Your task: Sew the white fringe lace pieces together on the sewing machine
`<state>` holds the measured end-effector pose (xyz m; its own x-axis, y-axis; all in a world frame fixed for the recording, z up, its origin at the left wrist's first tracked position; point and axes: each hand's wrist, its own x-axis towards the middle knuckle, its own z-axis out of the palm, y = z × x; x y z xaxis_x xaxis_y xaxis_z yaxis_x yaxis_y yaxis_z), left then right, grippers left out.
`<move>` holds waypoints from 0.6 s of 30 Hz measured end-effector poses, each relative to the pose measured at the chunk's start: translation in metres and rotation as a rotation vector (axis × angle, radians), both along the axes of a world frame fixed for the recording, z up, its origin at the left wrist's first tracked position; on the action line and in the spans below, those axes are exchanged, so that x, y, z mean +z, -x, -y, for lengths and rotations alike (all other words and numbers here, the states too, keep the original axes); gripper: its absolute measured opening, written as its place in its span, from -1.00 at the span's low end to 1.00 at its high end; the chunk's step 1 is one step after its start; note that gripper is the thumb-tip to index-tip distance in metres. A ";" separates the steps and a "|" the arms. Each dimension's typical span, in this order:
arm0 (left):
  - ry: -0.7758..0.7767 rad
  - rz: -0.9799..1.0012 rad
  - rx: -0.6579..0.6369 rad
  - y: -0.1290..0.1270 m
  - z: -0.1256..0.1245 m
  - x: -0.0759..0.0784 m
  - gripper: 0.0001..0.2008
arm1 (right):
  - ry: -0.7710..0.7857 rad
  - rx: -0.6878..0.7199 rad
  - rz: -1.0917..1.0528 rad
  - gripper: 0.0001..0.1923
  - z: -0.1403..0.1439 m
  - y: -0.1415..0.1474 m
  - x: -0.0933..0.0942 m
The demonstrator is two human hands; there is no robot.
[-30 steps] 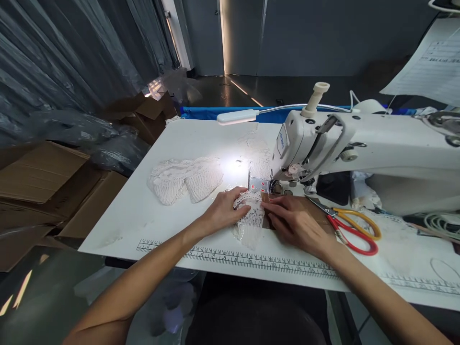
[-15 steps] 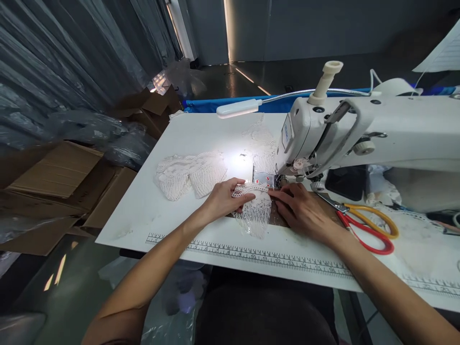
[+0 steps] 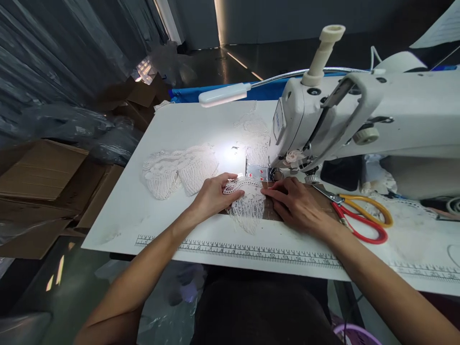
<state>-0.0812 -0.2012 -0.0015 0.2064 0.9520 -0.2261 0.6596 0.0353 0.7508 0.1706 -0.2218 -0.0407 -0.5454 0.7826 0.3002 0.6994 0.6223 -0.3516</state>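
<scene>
A small piece of white lace lies in front of the needle area of a white sewing machine. My left hand pinches its left edge, thumb on top and fingers partly hidden beneath. At the lace's right edge, my right hand holds the border between thumb and index finger, its other fingers curled over a brown plate. Another white lace piece lies flat on the table to the left. More lace spreads out behind the needle area.
Scissors with red and yellow handles lie right of my right hand. A lamp on a bendable neck lights the white table, which has a printed ruler along its front. Cardboard boxes stand on the left.
The camera view has shifted, so the machine looks larger and the table sits further left. Both hands keep hold of the lace, which lies slightly flatter and straighter along its top border.
</scene>
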 end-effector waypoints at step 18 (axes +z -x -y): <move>-0.042 0.048 0.027 -0.003 0.000 -0.012 -0.41 | 0.027 0.037 -0.048 -0.61 0.000 -0.004 0.006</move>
<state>-0.0787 -0.2009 -0.0139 0.1904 0.9657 -0.1763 0.6216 0.0204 0.7830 0.1750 -0.2217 -0.0346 -0.5593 0.7705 0.3058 0.6584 0.6370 -0.4009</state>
